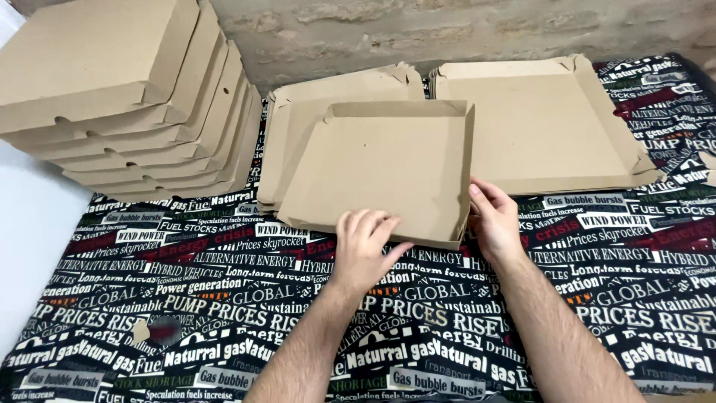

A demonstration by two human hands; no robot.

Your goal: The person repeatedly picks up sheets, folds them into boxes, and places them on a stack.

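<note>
A brown cardboard box tray (388,160) with raised side walls lies tilted in front of me, its near edge over the printed cloth. My left hand (367,242) grips that near edge, fingers on top and thumb under it. My right hand (494,220) holds the tray's near right corner, fingers against the right wall. Under the tray lies a stack of similar flat folded trays (298,104).
A tall leaning pile of closed cardboard boxes (119,89) stands at the back left. Another stack of open trays (544,127) sits at the back right. A black cloth with printed white and red lettering (224,298) covers the surface. A brick wall (447,30) runs behind.
</note>
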